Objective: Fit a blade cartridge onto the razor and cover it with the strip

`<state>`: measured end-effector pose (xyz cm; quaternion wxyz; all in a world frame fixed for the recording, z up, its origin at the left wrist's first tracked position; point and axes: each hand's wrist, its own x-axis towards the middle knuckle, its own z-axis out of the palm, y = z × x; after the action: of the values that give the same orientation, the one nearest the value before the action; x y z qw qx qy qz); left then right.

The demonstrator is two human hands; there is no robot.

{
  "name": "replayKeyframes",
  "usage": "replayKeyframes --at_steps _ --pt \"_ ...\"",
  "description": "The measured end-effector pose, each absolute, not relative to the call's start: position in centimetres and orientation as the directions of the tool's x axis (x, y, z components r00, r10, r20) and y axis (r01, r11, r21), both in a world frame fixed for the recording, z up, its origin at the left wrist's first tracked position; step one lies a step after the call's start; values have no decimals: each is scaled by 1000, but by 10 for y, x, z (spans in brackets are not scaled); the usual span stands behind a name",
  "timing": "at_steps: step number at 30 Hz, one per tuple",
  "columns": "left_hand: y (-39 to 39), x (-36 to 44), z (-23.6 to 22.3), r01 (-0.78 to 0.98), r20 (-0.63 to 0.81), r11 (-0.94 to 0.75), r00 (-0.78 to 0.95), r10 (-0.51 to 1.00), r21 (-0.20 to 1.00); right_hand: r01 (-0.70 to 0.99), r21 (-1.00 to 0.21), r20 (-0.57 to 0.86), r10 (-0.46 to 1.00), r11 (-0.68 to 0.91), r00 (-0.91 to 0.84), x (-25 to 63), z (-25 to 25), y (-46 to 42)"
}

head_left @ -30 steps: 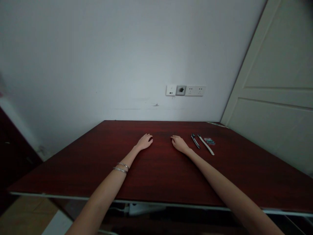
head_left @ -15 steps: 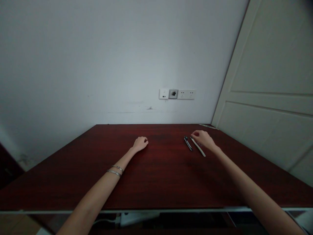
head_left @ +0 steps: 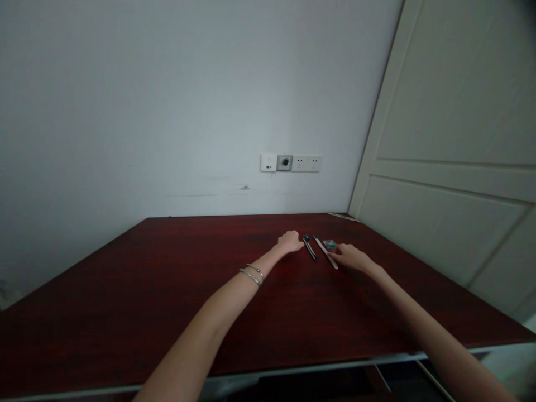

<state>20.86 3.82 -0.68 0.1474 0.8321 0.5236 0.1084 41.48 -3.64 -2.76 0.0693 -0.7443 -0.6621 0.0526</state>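
On the dark red tabletop (head_left: 167, 290), my left hand (head_left: 290, 241) is loosely curled, its back toward me. Its knuckles come close to a slim dark pen-like object (head_left: 310, 247), and I see nothing in the hand. To the right lies a long, thin pale stick (head_left: 325, 252) with a dark tip. My right hand (head_left: 354, 258) reaches in from the right, thumb and fingers a little apart. The thumb is at the stick's edge; whether it touches is unclear. A small clear and teal piece (head_left: 330, 245) sits just beyond these fingertips.
Behind the table is a pale wall with a row of sockets (head_left: 290, 163). A panelled white door (head_left: 444, 139) stands along the right side. A thin strip (head_left: 344, 216) lies at the far right corner. An open space with items shows under the front edge.
My left hand has moved right, up beside the dark pen-like object. My right hand has drawn back from the stick's far tip, and the teal piece now shows. The view has shifted slightly.
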Motion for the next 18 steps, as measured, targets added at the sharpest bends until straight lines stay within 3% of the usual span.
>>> replayKeyframes --at_steps 13,18 --pt "23 258 -9 867 25 -432 440 898 247 987 -81 -32 990 -140 137 406 -27 -37" --pt "23 262 -15 875 -8 -411 427 904 257 991 -67 -59 992 -117 114 406 -30 -34"
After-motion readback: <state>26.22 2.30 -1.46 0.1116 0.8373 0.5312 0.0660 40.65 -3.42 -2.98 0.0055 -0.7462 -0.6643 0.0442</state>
